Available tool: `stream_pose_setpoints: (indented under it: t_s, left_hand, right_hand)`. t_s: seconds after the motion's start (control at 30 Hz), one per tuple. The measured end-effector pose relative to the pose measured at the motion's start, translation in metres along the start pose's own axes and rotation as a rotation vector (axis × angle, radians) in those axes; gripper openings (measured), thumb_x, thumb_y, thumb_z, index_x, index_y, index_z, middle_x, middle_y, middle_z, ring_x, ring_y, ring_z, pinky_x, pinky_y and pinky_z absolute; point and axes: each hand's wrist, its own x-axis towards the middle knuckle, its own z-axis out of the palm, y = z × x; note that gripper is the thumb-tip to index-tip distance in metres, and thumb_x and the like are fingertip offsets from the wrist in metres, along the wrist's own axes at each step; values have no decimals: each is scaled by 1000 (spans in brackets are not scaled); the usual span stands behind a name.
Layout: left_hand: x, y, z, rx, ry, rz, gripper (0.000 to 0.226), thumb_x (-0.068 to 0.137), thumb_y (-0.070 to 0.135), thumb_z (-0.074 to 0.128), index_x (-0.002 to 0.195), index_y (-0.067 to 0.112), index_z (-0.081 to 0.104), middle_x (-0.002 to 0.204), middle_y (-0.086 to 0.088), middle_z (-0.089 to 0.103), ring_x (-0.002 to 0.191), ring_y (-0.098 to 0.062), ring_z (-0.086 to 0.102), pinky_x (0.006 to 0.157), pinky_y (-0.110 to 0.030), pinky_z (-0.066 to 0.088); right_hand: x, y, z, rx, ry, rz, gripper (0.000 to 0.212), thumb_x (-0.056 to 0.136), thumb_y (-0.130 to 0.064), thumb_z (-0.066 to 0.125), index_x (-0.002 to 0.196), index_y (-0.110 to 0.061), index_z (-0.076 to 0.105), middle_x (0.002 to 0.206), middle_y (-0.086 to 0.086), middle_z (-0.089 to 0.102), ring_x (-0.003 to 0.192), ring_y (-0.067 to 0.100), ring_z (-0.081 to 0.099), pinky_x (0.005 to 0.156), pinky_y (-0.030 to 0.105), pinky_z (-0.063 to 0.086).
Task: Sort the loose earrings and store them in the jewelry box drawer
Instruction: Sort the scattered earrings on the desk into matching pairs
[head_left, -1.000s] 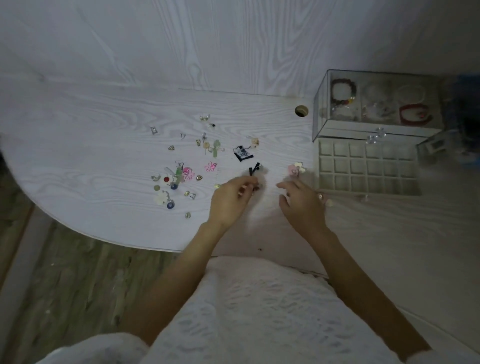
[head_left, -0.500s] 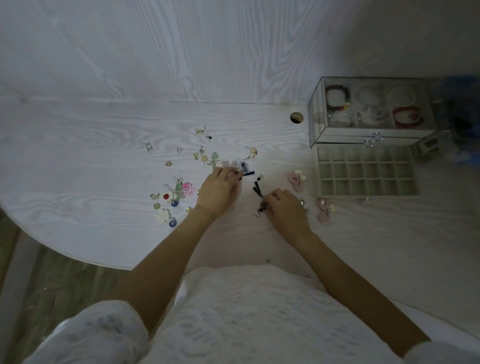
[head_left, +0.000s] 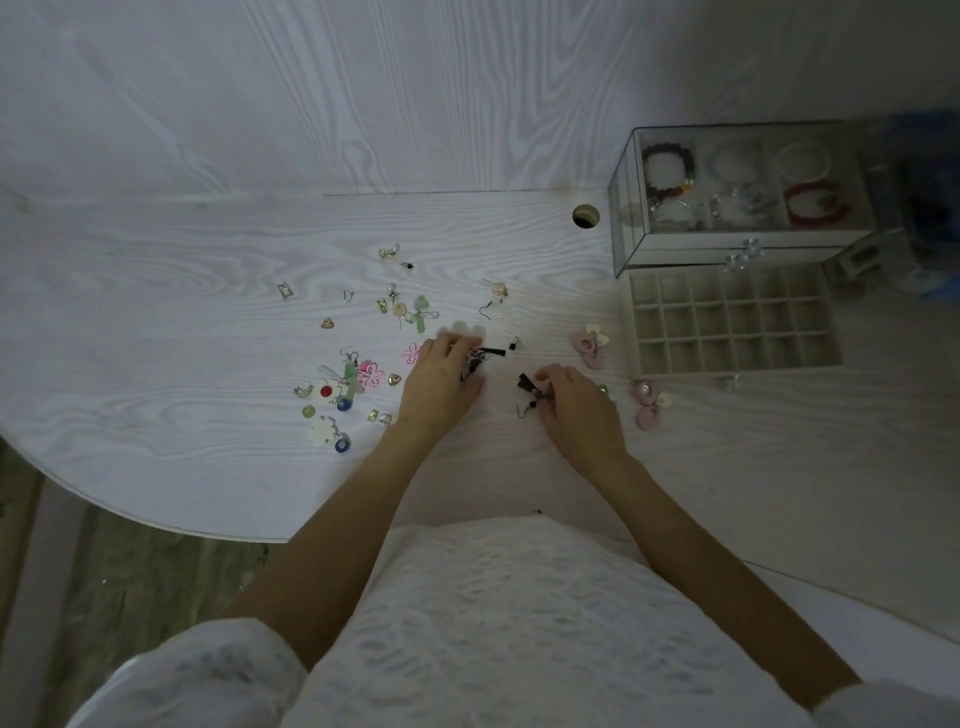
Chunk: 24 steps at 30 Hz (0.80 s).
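Dozens of loose earrings (head_left: 358, 374) lie scattered over the left and middle of the pale wood-grain desk (head_left: 156, 332), among them a pink flower earring (head_left: 370, 374), a blue ring earring (head_left: 342, 445) and a green drop earring (head_left: 420, 312). Just right of that scatter the left hand (head_left: 441, 379) rests on the desk, its fingers (head_left: 457, 345) curled round a small dark earring (head_left: 475, 364); a black tassel (head_left: 493, 352) shows just past the fingertips. Near it, across a small gap, the right hand (head_left: 576, 410) has its fingers (head_left: 550, 375) bent and pinching a black tassel earring (head_left: 529, 387) low against the desk, the hook lying beside the thumb. Further right, two pairs of pink disc earrings (head_left: 589, 345) lie apart from the rest, one just left of the drawer, the other nearer the desk's front. The drawer (head_left: 727, 322) stands pulled out on the desk, a grid of small compartments in which I can make out no earrings. Behind it, touching, is the glass jewelry box (head_left: 743, 197) holding bracelets (head_left: 670, 171).
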Motion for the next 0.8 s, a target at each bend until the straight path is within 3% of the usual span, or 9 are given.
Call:
stream_pose_setpoints:
  t_s: [0.1,0.27,0.37,0.5,0.6,0.7,0.8]
  left_hand:
    - [4,1,-2,-21,-23,-38,29,82,8,62,111,6,62,105,-16,60,94,-32,57,79,-37,48]
    - [-3,-2,-5,-37,-71,-84,24,76,1,63,99,5,63,97,-18,58,90,-33,54,73,-33,43]
    - [-16,2,-5,-62,-71,-79,18,72,0,66,89,4,63,93,-16,58,82,-29,55,67,-31,45]
    - [-38,9,4,-64,-49,-87,9,73,3,65,82,3,61,81,-15,61,72,-29,57,60,-30,42]
    - [-52,22,12,-81,-54,-94,8,74,5,65,82,7,61,81,-11,63,72,-24,57,61,-25,36]
    - [-65,47,27,-129,-85,-75,8,76,7,66,83,9,62,83,-8,64,74,-21,57,62,-24,39]
    - [-72,72,43,-191,-109,-63,11,77,7,67,88,9,64,88,-7,65,77,-19,59,65,-12,34]
  right_hand:
    - [0,2,1,-23,-32,12,34,86,-11,54,120,-9,54,109,13,55,95,29,54,67,29,38]
    - [0,-3,8,-55,-55,-101,21,83,-16,63,103,-10,60,104,12,52,93,27,49,65,36,48]
    - [-3,-4,11,-92,-82,-196,8,84,-12,61,90,-7,59,97,13,54,89,29,48,57,34,41]
    - [-19,3,11,-74,-88,-254,9,77,-1,62,83,-5,56,84,14,55,74,30,52,50,31,35]
    - [-35,13,4,13,-64,-223,11,77,3,60,83,-5,58,79,12,57,63,30,55,46,33,42]
    - [-54,36,-11,111,-28,-120,7,81,-5,62,86,-9,60,82,8,61,68,25,57,55,31,43]
    - [-70,64,-25,206,54,38,5,83,-10,64,87,-9,61,84,8,65,74,23,59,65,36,50]
